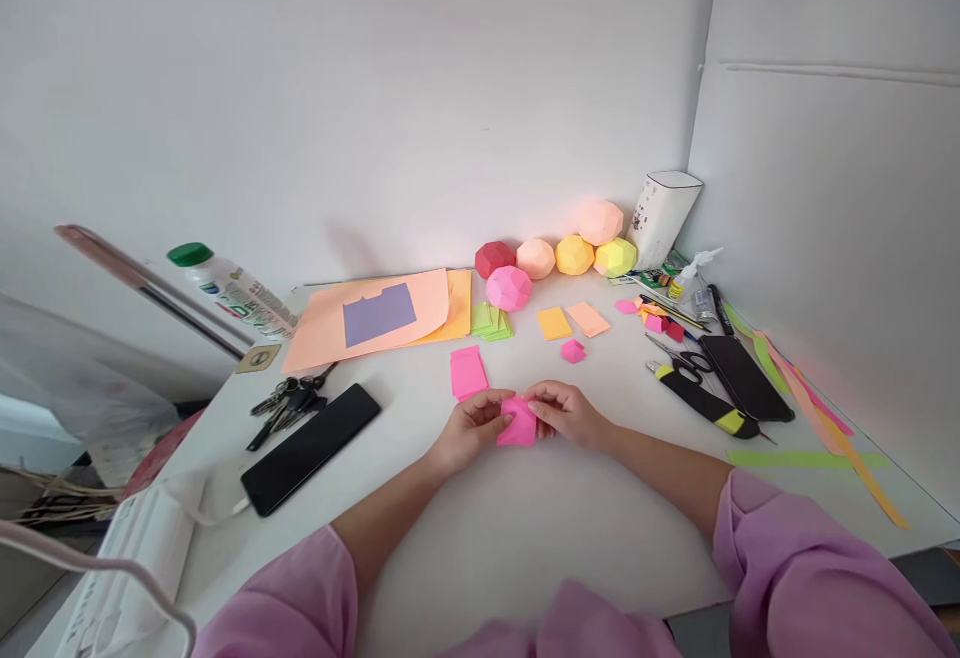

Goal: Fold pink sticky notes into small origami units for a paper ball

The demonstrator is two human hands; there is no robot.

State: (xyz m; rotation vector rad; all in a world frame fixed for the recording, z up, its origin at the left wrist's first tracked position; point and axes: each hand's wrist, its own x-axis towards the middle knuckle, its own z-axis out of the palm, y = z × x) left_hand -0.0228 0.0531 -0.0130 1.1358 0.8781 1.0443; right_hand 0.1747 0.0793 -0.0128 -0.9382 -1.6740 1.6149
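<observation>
My left hand [472,426] and my right hand [568,412] meet at the middle of the white table [480,528]. Both pinch a small pink paper square [517,423] between fingers and thumbs, one hand on each side of it. A stack of pink paper squares [468,372] lies just beyond my left hand. A small folded pink piece [573,350] lies beyond my right hand.
Several paper polyhedra [555,253] in red, pink, peach and yellow line the back wall. Orange sheets [375,318], green squares [491,320], a black phone [311,448], keys [289,403] and a bottle [232,290] lie left. Scissors [686,363], a cutter [705,403], a black case [746,378], glue [690,273] and paper strips [825,428] lie right.
</observation>
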